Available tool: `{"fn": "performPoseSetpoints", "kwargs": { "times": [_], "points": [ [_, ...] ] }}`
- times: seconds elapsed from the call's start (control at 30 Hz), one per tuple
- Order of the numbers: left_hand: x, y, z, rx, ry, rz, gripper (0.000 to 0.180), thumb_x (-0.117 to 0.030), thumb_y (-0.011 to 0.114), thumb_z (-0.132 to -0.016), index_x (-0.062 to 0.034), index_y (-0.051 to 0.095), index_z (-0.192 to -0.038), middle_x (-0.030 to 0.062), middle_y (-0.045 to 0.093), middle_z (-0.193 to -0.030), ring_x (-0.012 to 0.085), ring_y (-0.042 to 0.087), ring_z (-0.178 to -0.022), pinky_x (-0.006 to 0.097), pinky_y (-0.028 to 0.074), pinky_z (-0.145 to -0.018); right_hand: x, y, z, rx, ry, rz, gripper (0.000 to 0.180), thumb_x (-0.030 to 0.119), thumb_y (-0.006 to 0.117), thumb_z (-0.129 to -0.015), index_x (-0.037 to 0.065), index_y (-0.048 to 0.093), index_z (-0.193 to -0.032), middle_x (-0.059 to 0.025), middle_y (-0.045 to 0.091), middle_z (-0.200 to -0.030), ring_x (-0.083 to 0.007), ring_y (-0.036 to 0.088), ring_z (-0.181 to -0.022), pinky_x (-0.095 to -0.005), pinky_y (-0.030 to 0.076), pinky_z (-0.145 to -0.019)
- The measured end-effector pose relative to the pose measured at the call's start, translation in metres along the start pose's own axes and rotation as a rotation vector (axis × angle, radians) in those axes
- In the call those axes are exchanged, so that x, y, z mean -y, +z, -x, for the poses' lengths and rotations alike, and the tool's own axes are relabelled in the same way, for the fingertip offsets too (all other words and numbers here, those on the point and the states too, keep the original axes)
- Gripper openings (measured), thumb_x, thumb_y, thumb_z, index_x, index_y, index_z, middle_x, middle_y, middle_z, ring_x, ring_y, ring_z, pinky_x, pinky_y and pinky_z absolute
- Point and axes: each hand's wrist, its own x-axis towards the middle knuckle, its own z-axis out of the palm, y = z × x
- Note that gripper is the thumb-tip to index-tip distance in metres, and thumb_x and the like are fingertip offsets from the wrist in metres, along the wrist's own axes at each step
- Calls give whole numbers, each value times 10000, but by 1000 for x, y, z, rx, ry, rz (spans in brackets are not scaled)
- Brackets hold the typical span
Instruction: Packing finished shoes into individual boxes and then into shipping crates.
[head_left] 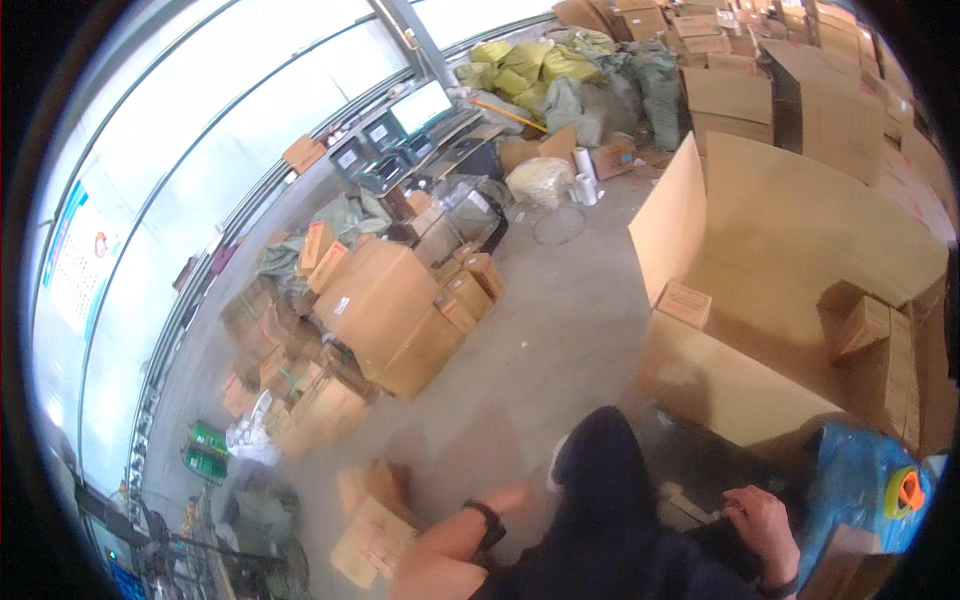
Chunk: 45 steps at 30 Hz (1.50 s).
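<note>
My left hand (508, 498) is smeared by motion, with a dark band at its wrist. It hovers beside my dark-clothed leg (606, 470), close to some small cartons (375, 535) on the floor. On the other side of that leg, my right hand (760, 520) has its fingers curled in. A pale object (688, 507) shows near its fingertips, too unclear to name, and whether the fingers grip it is hard to see. Ahead on the right stands a large open carton (740, 385) with smaller boxes (862, 328) inside. One small carton (684, 304) sits at its near left corner.
A blue plastic-wrapped pack (850, 480) and an orange-and-yellow tape roll (906, 492) lie at the right. Piled cartons (375, 300) stand to the left. Farther back are a desk with a monitor (420, 108), yellow sacks (520, 65) and stacked large boxes (825, 110).
</note>
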Motion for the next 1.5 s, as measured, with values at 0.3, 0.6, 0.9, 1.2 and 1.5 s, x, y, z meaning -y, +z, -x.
{"fn": "performPoseSetpoints", "kwargs": {
  "times": [0.3,0.6,0.9,1.2,1.5],
  "points": [
    [-112,19,-83,145,584,-1043,409,-399,538,-997,-62,681,-1180,183,709,-1079,399,658,-1029,492,521,-891,40,22,12,-114,8,14,213,156,701,-854,89,707,-1055,-97,682,-905,-321,672,-876,-423,529,-748],
    [-246,54,-80,413,496,-1413,456,-423,562,-977,-50,699,-1200,260,664,-1212,374,621,-1192,462,465,-1012,39,8,101,-434,295,20,305,267,623,-926,91,613,-1175,-106,639,-1011,-309,652,-976,-449,521,-837],
    [-323,175,-135,813,920,-1158,402,-298,516,-1023,18,646,-1234,227,672,-1221,398,611,-1180,423,470,-1001,74,32,195,-915,731,134,207,255,651,-890,83,631,-1003,-140,652,-949,-351,659,-914,-475,546,-766],
    [-305,305,-148,1271,860,-1334,401,-273,549,-1016,-9,629,-1307,219,657,-1281,338,610,-1217,383,435,-1066,122,114,209,-766,939,-95,215,243,618,-916,65,643,-1034,-157,671,-995,-374,655,-985,-499,537,-800],
    [-224,449,-160,1548,1203,-1626,457,-389,545,-961,-68,666,-1263,215,657,-1254,380,596,-1215,444,480,-1012,196,233,180,-952,1278,-346,283,323,514,-986,82,634,-1073,-181,680,-1023,-400,648,-993,-519,526,-795]
  ]
}}
